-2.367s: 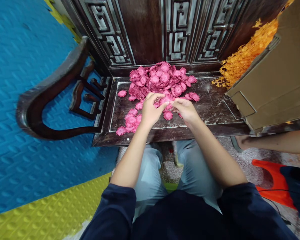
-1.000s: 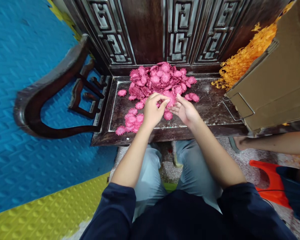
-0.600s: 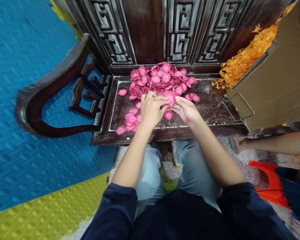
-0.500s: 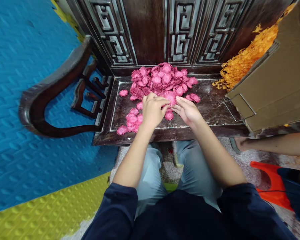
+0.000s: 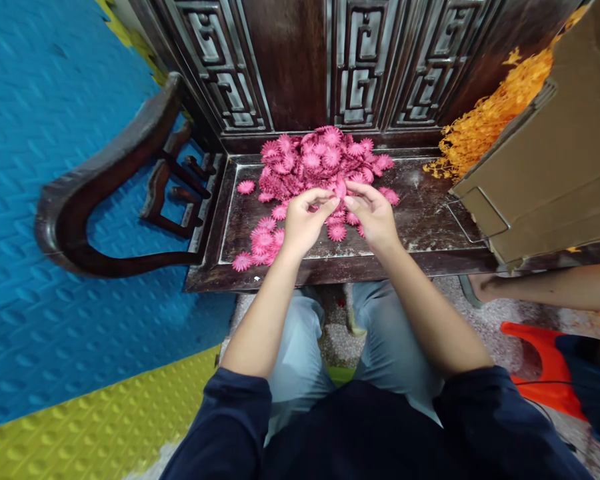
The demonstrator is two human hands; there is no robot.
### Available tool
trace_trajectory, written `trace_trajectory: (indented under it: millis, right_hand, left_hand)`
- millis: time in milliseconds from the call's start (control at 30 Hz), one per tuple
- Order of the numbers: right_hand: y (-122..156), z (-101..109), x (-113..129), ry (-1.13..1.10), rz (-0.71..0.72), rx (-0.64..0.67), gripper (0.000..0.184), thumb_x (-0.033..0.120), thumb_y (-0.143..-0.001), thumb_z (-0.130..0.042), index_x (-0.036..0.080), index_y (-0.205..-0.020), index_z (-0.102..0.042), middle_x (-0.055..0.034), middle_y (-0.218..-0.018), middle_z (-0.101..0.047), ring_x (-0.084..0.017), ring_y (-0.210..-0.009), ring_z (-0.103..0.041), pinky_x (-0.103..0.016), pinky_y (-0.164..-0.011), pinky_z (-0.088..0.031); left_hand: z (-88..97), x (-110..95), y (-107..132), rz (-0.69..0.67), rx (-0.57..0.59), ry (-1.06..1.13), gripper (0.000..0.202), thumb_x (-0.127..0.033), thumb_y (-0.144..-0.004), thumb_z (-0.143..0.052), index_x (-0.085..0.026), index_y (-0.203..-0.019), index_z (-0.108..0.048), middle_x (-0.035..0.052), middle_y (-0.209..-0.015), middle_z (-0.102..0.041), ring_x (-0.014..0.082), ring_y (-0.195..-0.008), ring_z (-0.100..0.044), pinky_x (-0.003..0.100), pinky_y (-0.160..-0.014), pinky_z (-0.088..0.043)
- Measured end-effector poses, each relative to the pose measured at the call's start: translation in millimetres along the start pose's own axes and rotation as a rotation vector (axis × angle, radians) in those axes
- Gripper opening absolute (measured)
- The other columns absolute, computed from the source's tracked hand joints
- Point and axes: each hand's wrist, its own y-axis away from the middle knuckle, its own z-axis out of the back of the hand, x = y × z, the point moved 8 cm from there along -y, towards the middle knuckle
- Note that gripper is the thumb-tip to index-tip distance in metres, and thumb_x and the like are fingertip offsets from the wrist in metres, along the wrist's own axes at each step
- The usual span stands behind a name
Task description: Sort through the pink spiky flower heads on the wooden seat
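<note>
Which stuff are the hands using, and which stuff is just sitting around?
In use: left hand and right hand pinching one pink fabric flower; heap of pink flowers; dark wooden seat.

Lying about: orange flower sprigs; brown cardboard box; orange plastic stool.

Dark navy sleeves (image 5: 230, 427) pushed up, pale grey-blue trousers (image 5: 300, 347).

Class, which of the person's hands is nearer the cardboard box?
Right. The right hand lies between the left hand and the cardboard box, which is off to its right.
</note>
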Motion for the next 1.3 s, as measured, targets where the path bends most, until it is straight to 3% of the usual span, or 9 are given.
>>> trace_trajectory:
  millis: [133,400,533,667,833,1167,1300]
  right_hand:
    - [0,4,9,0.049,0.081,-0.062,0.039,0.046,-0.063,-0.075,0.024,-0.094,-0.066,-0.002,-0.103,-0.07,-0.016,-0.095,-0.065,-0.036,-0.095,-0.05]
    - [2,3,8,0.045,0.064,-0.061,0.033,0.046,-0.063,-0.075,0.022,-0.085,-0.065,-0.0009,-0.088,-0.071,-0.015,-0.084,-0.067,-0.034,-0.085,-0.054]
    - [2,6,4,0.069,0.043,-0.087,0.032,0.044,-0.063,-0.075,0.022,-0.081,-0.062,0.0003,-0.082,-0.069,-0.013,-0.079,-0.066,-0.031,-0.08,-0.054]
    - [2,9,-3,0.058,-0.013,-0.121,0.034,0.044,-0.061,-0.076,0.02,-0.077,-0.059,0.0009,-0.077,-0.067,-0.012,-0.073,-0.065,-0.029,-0.073,-0.054]
    - [4,7,-8,0.028,-0.095,-0.134,0.031,0.044,-0.063,-0.074,0.02,-0.076,-0.059,0.0014,-0.071,-0.067,-0.011,-0.062,-0.062,-0.027,-0.062,-0.053]
    - [8,11,-8,0.089,-0.067,-0.191,0.014,0.033,-0.069,-0.068,0.02,-0.07,-0.063,0.0011,-0.068,-0.067,-0.012,-0.066,-0.062,-0.029,-0.069,-0.052]
    - [7,11,-10,0.108,-0.068,-0.155,0.014,0.032,-0.07,-0.067,0.02,-0.068,-0.062,0.0006,-0.068,-0.066,-0.013,-0.067,-0.061,-0.031,-0.072,-0.051]
  left_hand:
    - [-4.1,-1,2,0.019,0.006,0.096,0.024,-0.038,-0.069,-0.073,-0.017,-0.08,-0.07,0.0024,-0.081,-0.07,0.0129,-0.075,-0.063,0.026,-0.075,-0.049]
    - [-8.4,4,0,0.067,0.089,0.19,0.033,-0.042,-0.06,-0.079,-0.019,-0.082,-0.071,0.002,-0.085,-0.071,0.0126,-0.077,-0.063,0.026,-0.074,-0.05]
    - [-5.3,-5,1,0.009,0.079,0.022,0.029,-0.036,-0.059,-0.079,-0.017,-0.079,-0.069,0.0012,-0.079,-0.069,0.0118,-0.07,-0.061,0.025,-0.068,-0.049]
    - [-3.8,-12,2,-0.05,0.047,-0.185,0.015,-0.022,-0.064,-0.074,-0.015,-0.076,-0.068,0.0018,-0.078,-0.07,0.013,-0.072,-0.061,0.026,-0.072,-0.049]
    - [-3.7,-4,1,-0.03,0.013,-0.205,0.006,-0.021,-0.072,-0.066,-0.016,-0.075,-0.066,0.0032,-0.083,-0.07,0.0144,-0.078,-0.062,0.027,-0.077,-0.047]
    - [-9.8,6,2,0.057,-0.004,-0.192,0.003,-0.017,-0.071,-0.066,-0.015,-0.074,-0.065,0.0024,-0.079,-0.07,0.0142,-0.075,-0.062,0.026,-0.075,-0.047]
    - [-10.6,7,2,0.066,0.006,-0.187,0.002,-0.016,-0.072,-0.065,-0.015,-0.073,-0.064,0.0022,-0.078,-0.069,0.0136,-0.075,-0.062,0.025,-0.075,-0.047]
